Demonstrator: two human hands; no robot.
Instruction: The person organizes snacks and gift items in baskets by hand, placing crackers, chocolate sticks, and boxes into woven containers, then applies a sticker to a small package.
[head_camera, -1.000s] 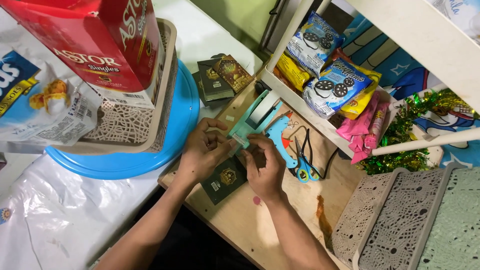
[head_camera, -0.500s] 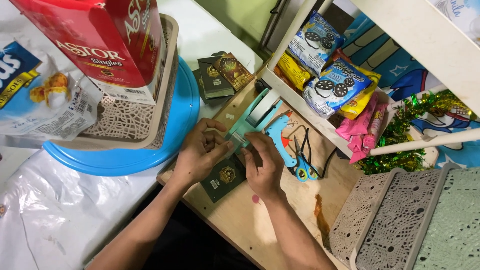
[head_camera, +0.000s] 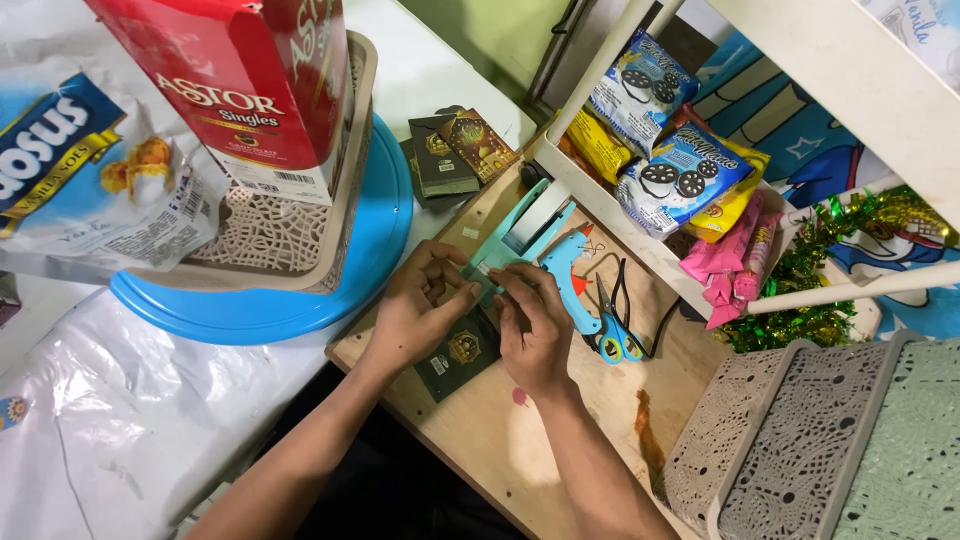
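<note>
Both my hands meet on a wooden board (head_camera: 560, 430) at the front end of a teal tape dispenser (head_camera: 525, 230). My left hand (head_camera: 415, 315) curls its fingers against the dispenser's cutter end. My right hand (head_camera: 532, 325) pinches a short strip of clear tape there between thumb and fingers. A dark green card with a gold emblem (head_camera: 462, 352) lies flat under the two hands, partly covered by them. My forearms come in from the bottom edge.
A blue glue gun (head_camera: 565, 275) and blue-handled scissors (head_camera: 615, 335) lie right of my hands. More dark cards (head_camera: 450, 150) lie beyond. A blue round tray (head_camera: 300, 305) holds a beige lattice basket with a red box. A white shelf (head_camera: 600, 205) carries snack packs. Lattice baskets (head_camera: 800, 450) stand lower right.
My hands have stayed at the dispenser's front end, with only small finger movements. Nothing else has shifted.
</note>
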